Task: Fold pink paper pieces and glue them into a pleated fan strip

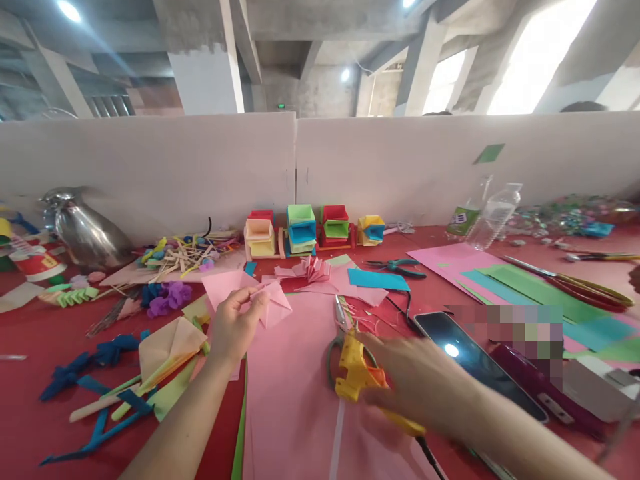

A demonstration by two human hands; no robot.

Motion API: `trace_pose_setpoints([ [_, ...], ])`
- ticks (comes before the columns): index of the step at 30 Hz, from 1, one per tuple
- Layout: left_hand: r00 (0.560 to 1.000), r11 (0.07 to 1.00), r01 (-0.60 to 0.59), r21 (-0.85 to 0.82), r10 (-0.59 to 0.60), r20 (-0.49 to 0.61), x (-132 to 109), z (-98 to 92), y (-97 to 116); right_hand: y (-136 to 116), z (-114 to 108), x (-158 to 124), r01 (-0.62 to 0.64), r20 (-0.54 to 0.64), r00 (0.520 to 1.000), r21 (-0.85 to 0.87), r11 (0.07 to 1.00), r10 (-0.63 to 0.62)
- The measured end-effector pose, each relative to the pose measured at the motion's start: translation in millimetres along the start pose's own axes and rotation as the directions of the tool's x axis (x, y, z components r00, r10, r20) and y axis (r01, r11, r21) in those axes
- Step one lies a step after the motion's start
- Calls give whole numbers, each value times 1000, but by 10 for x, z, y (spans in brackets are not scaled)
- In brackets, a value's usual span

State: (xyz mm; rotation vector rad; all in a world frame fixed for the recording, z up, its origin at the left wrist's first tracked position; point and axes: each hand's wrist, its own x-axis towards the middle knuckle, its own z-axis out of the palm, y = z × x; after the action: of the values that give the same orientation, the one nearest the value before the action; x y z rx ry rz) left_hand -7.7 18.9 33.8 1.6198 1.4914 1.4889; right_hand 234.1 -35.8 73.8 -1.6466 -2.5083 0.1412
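My left hand (239, 321) pinches a folded piece of pink paper (275, 303) between thumb and fingers, above the left edge of a large pink sheet (293, 387). Slightly blurred, my right hand (407, 370) is closed around a yellow glue gun (354, 367) with a black cord trailing toward me. The nozzle points away from me. Scissors (334, 357) lie under and beside the glue gun, their blades pointing to the back. Behind the hands sits a pleated pink paper piece (315, 269) next to a blue paper strip (379, 279).
Colourful folded-paper boxes (301, 230) stand against the white partition (200, 160). On the right are a phone (475, 363), a purple stapler-like object (533, 387), coloured sheets (530, 287), pliers (397, 267) and plastic bottles (495, 213). Paper pieces (170, 347) and a metal jug (87, 227) are left.
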Motion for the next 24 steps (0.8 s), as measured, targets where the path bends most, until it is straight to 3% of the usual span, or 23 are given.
trace_pose_setpoints([
  [2, 999, 999, 26, -26, -25, 36, -15, 42, -9, -15, 180, -147, -66, 7, 998, -96, 993, 67],
  [8, 983, 987, 103, -124, -82, 164, -51, 114, 20, 65, 546, -258, -237, -38, 971, -81, 968, 234],
  [14, 984, 998, 22, -60, -11, 175, -83, 122, 30, 188, 884, -397, -233, -297, 932, -60, 971, 206],
  [19, 985, 997, -78, 9, 75, 156, -104, 142, 18, 148, 890, -492, -202, -337, 925, -49, 978, 174],
  [24, 976, 999, -5, -39, 13, 216, -127, 166, 47, 70, 838, -445, -203, -291, 936, 18, 979, 199],
])
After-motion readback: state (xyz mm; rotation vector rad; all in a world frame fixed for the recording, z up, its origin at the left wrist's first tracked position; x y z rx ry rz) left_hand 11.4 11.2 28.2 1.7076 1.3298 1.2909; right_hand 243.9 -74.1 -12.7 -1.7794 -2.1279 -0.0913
